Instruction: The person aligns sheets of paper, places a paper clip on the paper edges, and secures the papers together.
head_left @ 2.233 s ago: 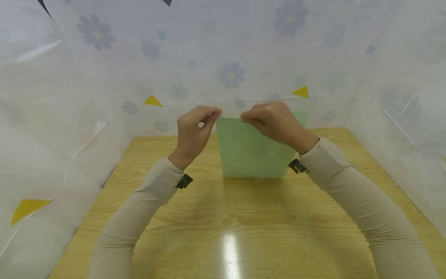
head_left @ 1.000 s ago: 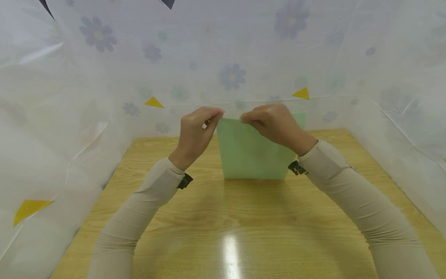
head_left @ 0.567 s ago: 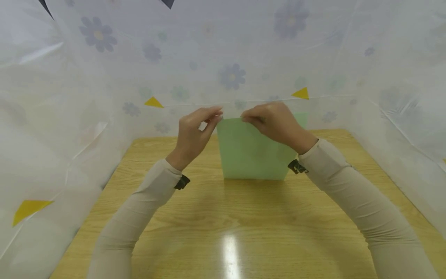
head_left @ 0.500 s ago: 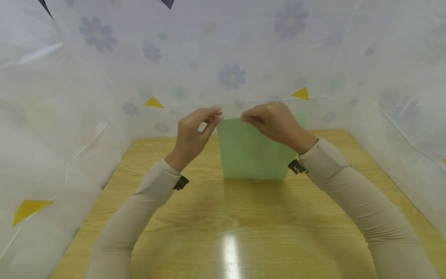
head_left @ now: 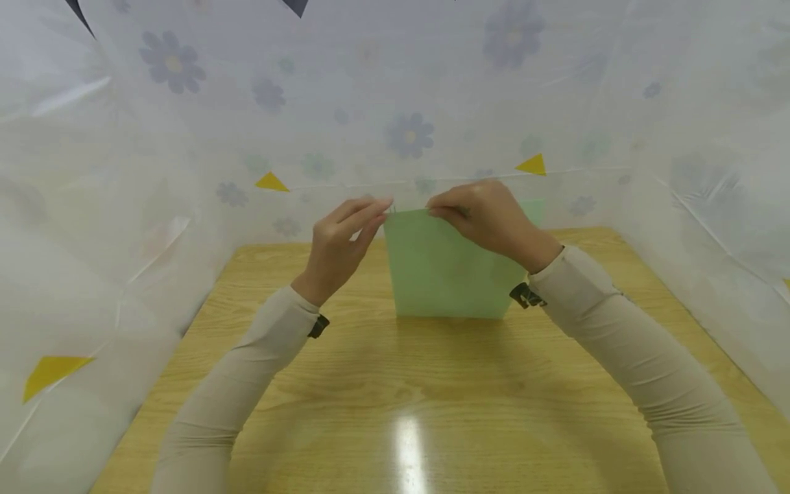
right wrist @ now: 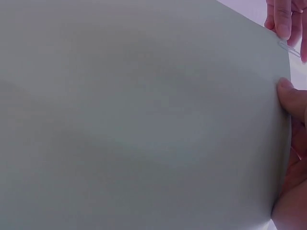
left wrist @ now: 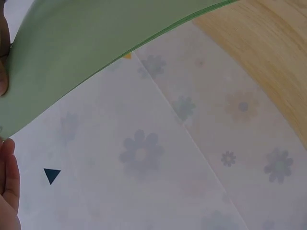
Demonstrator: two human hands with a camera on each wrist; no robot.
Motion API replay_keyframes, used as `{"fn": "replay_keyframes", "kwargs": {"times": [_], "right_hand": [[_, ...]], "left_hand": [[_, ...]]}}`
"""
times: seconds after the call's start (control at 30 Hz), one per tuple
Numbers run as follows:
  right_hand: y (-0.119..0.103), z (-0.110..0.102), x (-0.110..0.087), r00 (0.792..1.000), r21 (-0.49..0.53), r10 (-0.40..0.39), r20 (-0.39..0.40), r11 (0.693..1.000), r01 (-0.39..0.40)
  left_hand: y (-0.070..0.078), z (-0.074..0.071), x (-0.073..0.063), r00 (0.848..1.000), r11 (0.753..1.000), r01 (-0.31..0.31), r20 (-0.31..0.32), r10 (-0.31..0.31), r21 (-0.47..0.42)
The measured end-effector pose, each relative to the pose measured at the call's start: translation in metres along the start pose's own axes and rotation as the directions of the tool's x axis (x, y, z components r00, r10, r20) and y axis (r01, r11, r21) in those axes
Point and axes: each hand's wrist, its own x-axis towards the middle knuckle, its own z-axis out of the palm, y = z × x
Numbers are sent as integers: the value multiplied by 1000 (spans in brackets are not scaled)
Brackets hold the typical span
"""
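A stack of light green paper [head_left: 444, 274] stands nearly upright, its lower edge close over the table. In the left wrist view, the edge of the green paper [left wrist: 86, 48] shows more than one layer. My right hand [head_left: 490, 216] pinches its top edge between thumb and fingers. At the top left corner a paper clip [right wrist: 290, 49] sits on the edge, its outer end sticking out. My left hand [head_left: 338, 240] is at that corner, fingers fairly straight, thumb and fingertips right at the clip and slightly apart.
A wood-grain table [head_left: 370, 405] lies below, with a bright reflection near its front. Whitish flower-patterned sheeting [head_left: 358, 89] walls the back and both sides. Yellow triangles [head_left: 271, 182] mark it. Each sleeve carries a small black wrist mount [head_left: 527, 296].
The left hand has loosened its pinch at the paper's corner and moved slightly left and down, its fingers straighter; the clip now shows above the edge. The right hand and paper stay nearly still.
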Motion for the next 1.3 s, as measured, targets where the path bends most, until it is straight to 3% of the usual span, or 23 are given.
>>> {"fn": "replay_keyframes", "kwargs": {"times": [0.3, 1.3], "right_hand": [[-2, 0, 0, 1000, 9, -4, -3, 1000, 4], [-1, 4, 1, 1000, 0, -6, 2, 1000, 6]], "left_hand": [[1, 1, -3, 1000, 1000, 7, -4, -6, 18], [-5, -1, -6, 998, 998, -55, 28, 54, 10]]}}
